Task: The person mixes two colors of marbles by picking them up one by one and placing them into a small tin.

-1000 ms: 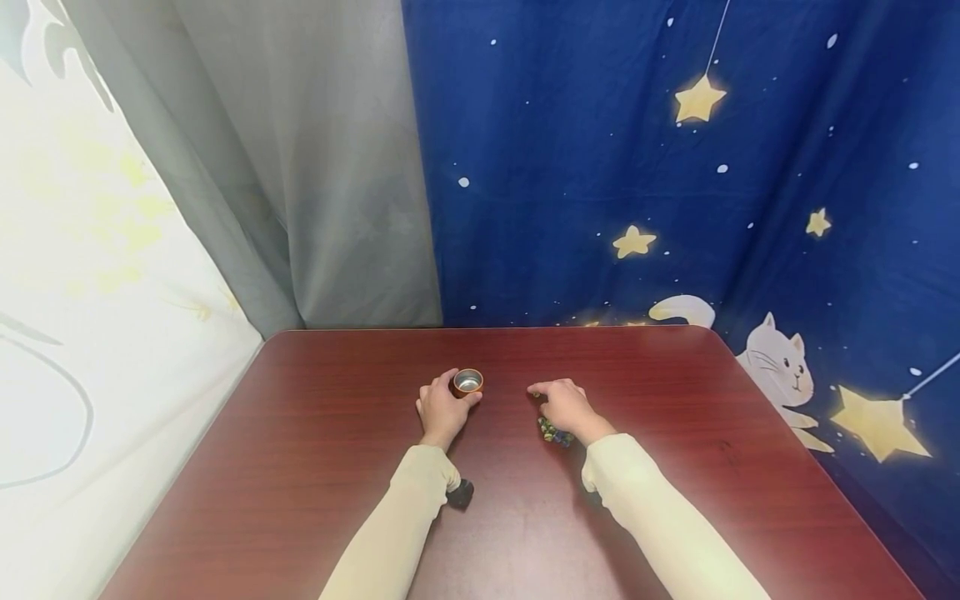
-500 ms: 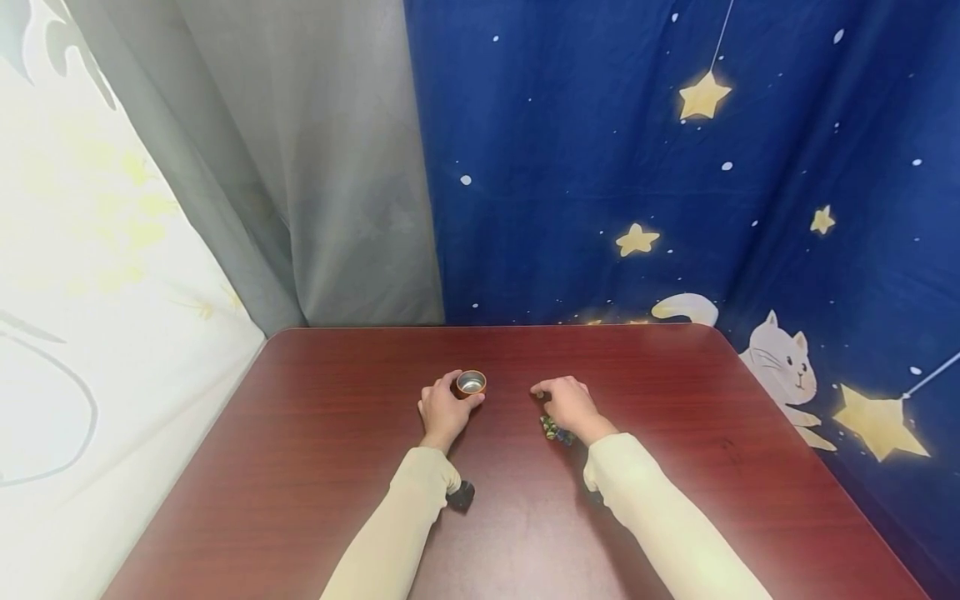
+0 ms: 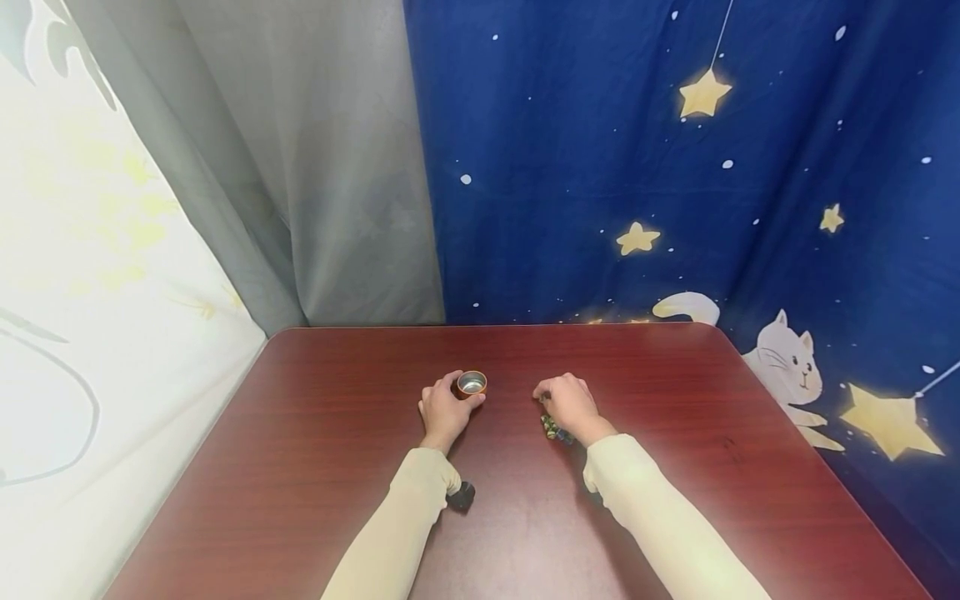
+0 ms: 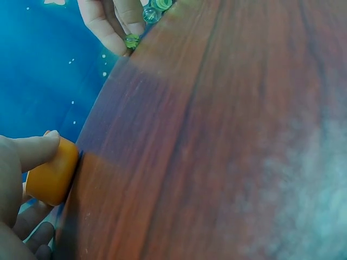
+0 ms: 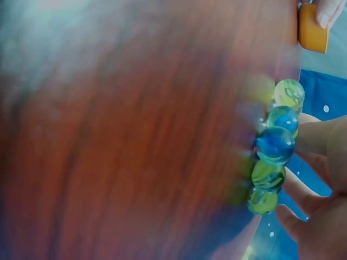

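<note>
left hand (image 3: 446, 410) curled round the side of the cup (image 4: 54, 170), thumb on one face, fingers on the other. cup upright on the table (image 3: 300, 458), mouth up, orange outside, metallic within. right hand (image 3: 570, 407) well apart from it, to the right; thumb and finger appear pinched on a yellow-green marble (image 4: 132, 41), low at the table. contact best seen from the left wrist; the head view is too small for it.

other marbles (image 5: 275, 146) bunched on the table just beside the right fingers: clear, green and blue swirls, touching or nearly so.

handling, judged by eye: marbles hard, smooth, slippery, light, apt to roll; best pinched across the middle with soft fingertips. cup looks stiff and light; steadiest held by its wall, below the rim.
</note>
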`<control>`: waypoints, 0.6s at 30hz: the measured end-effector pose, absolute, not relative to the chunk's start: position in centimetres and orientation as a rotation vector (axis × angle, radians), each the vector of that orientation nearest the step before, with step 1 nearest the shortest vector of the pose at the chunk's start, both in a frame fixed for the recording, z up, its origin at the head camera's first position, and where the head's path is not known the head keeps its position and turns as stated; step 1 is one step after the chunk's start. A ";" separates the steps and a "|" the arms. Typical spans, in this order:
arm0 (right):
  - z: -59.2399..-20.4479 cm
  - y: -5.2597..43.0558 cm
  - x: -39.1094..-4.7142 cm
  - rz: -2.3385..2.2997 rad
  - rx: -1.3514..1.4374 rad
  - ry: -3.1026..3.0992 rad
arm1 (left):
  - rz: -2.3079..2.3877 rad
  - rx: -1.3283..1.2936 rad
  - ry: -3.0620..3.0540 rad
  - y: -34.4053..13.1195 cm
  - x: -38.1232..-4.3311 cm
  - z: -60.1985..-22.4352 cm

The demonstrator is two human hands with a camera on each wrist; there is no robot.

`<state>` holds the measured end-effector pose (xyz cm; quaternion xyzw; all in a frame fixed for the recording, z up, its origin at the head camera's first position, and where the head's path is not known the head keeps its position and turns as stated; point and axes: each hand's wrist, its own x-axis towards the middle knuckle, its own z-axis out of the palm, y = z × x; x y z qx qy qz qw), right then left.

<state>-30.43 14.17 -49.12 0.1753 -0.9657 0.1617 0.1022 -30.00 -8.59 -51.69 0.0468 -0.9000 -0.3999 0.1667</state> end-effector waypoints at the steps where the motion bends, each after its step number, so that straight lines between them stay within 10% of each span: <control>1: -49.2 14.2 -30.4 0.471 0.520 -2.847 | -1.140 0.133 -2.562 -8.6 -30.0 -51.7; 18: -48.7 14.8 -29.9 0.781 0.410 -2.830 | -1.169 0.126 -2.554 -8.7 -29.3 -51.5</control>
